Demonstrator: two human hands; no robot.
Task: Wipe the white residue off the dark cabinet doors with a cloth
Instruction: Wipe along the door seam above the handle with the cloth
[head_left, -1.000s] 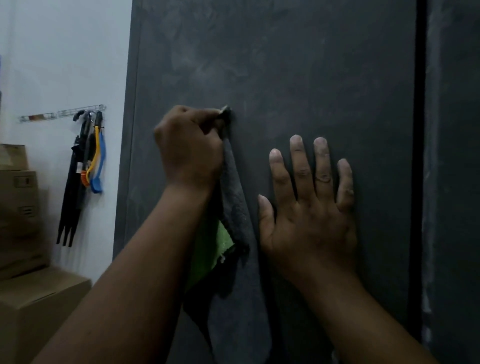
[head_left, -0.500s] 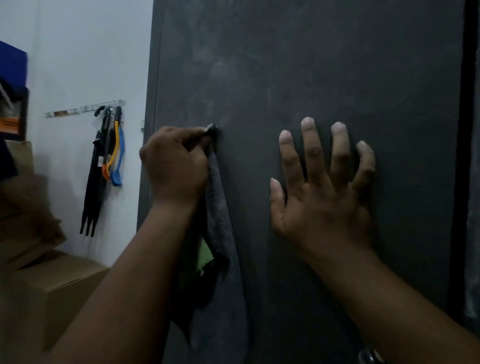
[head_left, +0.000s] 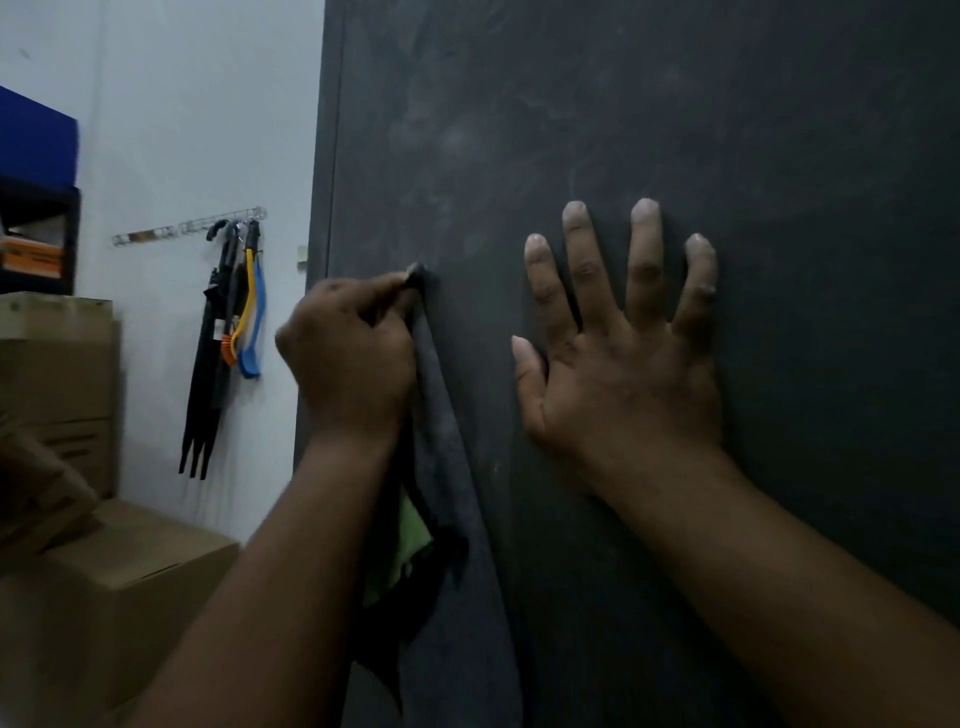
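1. Head view: our dark cabinet door (head_left: 675, 130) filled the frame, smeared with white residue (head_left: 457, 140).
2. Our right hand (head_left: 618, 353) lay flat on it, fingers spread.
3. Our left hand (head_left: 348, 358) gripped the cloth (head_left: 441, 467), pinching its top corner against the door.

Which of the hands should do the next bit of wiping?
Left. The left hand already pinches the cloth against the door; the right hand lies flat, empty.

left hand (head_left: 348, 358) on cabinet door (head_left: 675, 130) — cloth (head_left: 447, 467) below | right hand (head_left: 618, 358) beside, rightward
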